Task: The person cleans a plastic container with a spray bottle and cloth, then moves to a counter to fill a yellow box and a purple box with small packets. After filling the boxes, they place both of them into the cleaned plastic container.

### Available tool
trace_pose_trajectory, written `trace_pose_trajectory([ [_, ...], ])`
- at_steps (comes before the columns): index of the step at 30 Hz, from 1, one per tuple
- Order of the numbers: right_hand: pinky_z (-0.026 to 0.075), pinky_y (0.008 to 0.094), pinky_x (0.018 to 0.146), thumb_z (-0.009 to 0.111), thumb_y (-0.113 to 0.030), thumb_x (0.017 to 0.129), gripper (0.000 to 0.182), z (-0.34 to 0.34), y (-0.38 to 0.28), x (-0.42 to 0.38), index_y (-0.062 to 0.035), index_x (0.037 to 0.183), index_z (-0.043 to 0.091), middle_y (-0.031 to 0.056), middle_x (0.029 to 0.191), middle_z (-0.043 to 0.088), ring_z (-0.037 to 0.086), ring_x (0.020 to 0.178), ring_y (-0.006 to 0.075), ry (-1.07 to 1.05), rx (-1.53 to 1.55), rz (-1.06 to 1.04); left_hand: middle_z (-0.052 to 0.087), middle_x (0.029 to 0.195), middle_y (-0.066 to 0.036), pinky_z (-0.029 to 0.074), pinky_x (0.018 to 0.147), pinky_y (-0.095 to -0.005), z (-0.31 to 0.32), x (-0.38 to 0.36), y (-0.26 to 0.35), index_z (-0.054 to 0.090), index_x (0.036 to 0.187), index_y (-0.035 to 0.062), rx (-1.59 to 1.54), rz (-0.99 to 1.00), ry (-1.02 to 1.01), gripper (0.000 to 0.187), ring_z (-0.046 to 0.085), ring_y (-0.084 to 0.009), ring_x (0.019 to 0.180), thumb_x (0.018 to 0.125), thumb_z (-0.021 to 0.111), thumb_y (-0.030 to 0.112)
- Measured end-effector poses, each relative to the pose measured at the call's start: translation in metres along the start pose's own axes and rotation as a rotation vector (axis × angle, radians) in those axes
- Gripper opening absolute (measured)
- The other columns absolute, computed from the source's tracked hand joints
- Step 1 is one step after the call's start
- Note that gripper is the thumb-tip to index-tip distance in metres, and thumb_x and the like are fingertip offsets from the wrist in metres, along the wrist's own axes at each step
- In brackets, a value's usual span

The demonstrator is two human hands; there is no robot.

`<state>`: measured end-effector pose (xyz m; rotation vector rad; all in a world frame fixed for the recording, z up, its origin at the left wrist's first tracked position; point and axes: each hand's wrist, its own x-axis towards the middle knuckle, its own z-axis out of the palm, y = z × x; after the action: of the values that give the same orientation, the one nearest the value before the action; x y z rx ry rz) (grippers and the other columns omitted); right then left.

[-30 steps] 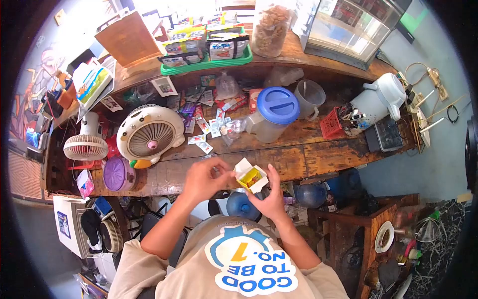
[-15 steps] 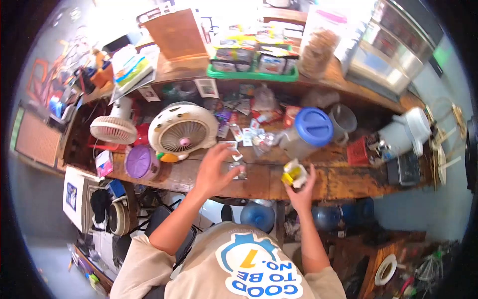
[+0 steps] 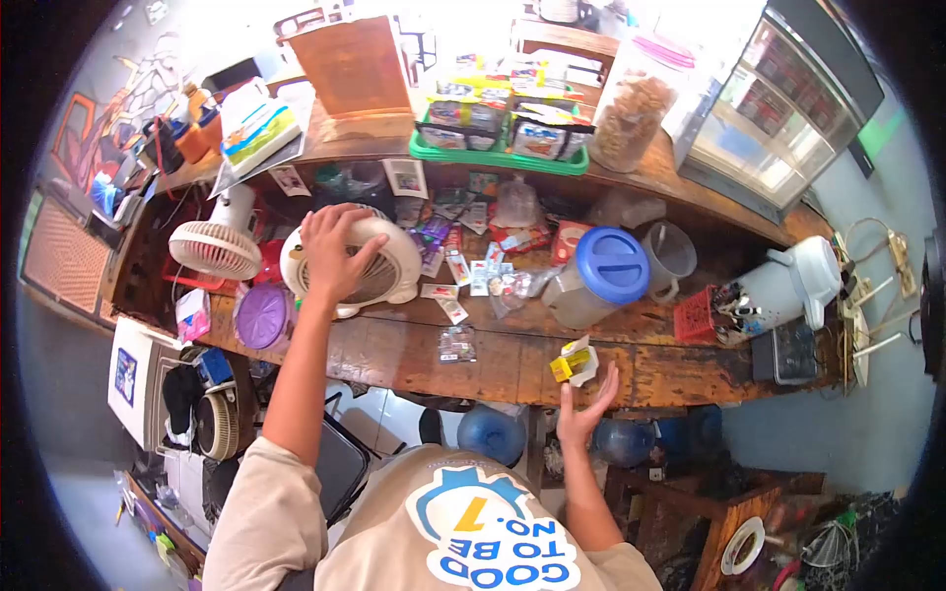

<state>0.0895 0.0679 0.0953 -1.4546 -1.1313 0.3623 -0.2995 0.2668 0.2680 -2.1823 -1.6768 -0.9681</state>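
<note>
My left hand (image 3: 333,251) reaches over the white round fan (image 3: 399,286), fingers stretched across its upper rim and thumb held apart. The hand hides much of the fan's front. At the bench's front edge, a small yellow-and-white box (image 3: 574,363) rests with its flaps open. Just below it is my right hand (image 3: 586,414), open, with the thumb near the box and fingers spread to its right. A small clear packet (image 3: 457,345) lies on the wood between my hands.
Sachets and cards (image 3: 488,271) are scattered mid-bench. A blue-lidded jug (image 3: 606,276) stands right of them, before a clear pitcher (image 3: 672,256). To the left are a purple-lidded tub (image 3: 261,316) and a smaller fan (image 3: 215,250). A green tray (image 3: 498,158) sits on the shelf.
My left hand has moved left and up from above the small packet to the fan. My right hand has let go of the yellow box and drawn slightly back.
</note>
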Motion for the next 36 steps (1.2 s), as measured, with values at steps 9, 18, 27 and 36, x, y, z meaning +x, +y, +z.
trace_pose_trajectory([
  [9,0.026,0.0536,0.120,0.070,-0.025,0.091,0.055,0.031,-0.067,0.002,-0.0024,0.137,0.048,0.0257,0.159,0.034,0.033,0.148,0.0434,-0.147,0.034,-0.377,0.066,0.106,-0.004,0.029,0.112,-0.0489,-0.011,-0.012,0.014,0.071,0.094,0.0105,-0.101,0.044,0.007,0.031,0.057,-0.0283,0.112,0.076,0.082,0.034],
  [18,0.045,0.0425,0.108,0.073,-0.016,0.089,0.035,0.164,-0.070,0.081,-0.0048,0.120,0.064,0.0143,0.134,0.062,0.058,0.128,0.0334,-0.607,0.124,-0.279,0.065,0.088,-0.003,0.031,0.106,-0.0447,-0.019,-0.020,0.002,0.065,0.073,0.0089,-0.260,0.017,0.049,0.020,0.058,-0.0254,0.099,0.074,0.079,0.022],
  [27,0.032,0.0520,0.118,0.074,-0.015,0.081,0.070,0.286,-0.076,0.123,-0.0139,0.145,0.047,0.0111,0.157,0.041,0.039,0.144,0.0336,-0.939,-0.359,-0.522,0.065,0.083,-0.001,0.028,0.112,-0.0463,-0.027,-0.028,-0.018,0.065,0.071,0.0097,-0.307,-0.022,0.007,0.019,0.060,-0.0241,0.099,0.073,0.081,0.020],
  [36,0.024,0.0577,0.122,0.077,-0.016,0.079,0.083,0.333,-0.080,0.130,-0.0178,0.153,0.041,0.0109,0.157,0.042,0.038,0.146,0.0327,-1.038,-0.822,-0.739,0.068,0.086,0.001,0.026,0.115,-0.0474,-0.037,-0.030,-0.028,0.066,0.069,0.0114,-0.331,0.016,-0.054,0.019,0.060,-0.0226,0.101,0.072,0.082,0.021],
])
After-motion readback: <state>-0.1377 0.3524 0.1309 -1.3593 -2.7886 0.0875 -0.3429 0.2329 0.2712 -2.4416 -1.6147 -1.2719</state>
